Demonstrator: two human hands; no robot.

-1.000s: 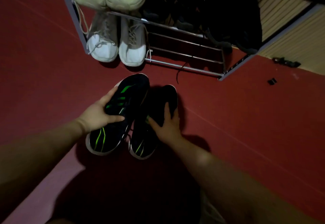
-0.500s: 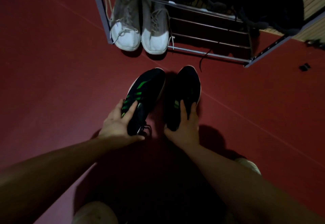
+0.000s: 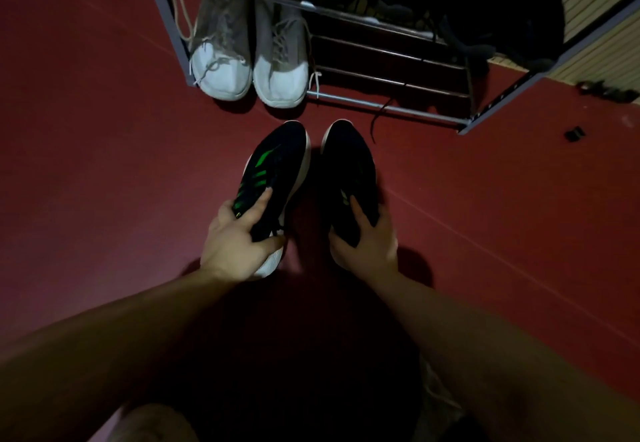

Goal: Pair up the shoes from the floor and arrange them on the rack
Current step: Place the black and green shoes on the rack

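The green-striped black sneaker [image 3: 277, 161] is gripped near its heel by the left hand [image 3: 235, 239], fingers [image 3: 259, 201] curled over the upper. Its mate, the second black sneaker [image 3: 349, 161], is clasped likewise by the right hand [image 3: 363, 247]. Both are pointed toe-first at the shoe rack [image 3: 381, 106] beyond, over the red floor [image 3: 104, 164]. White sneakers [image 3: 249, 70] are seated on the rack's lowest tier, far left.

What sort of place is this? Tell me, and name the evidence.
Likely a home's shoe-storage corner: a metal shoe rack holds white sneakers and stands on a red floor.
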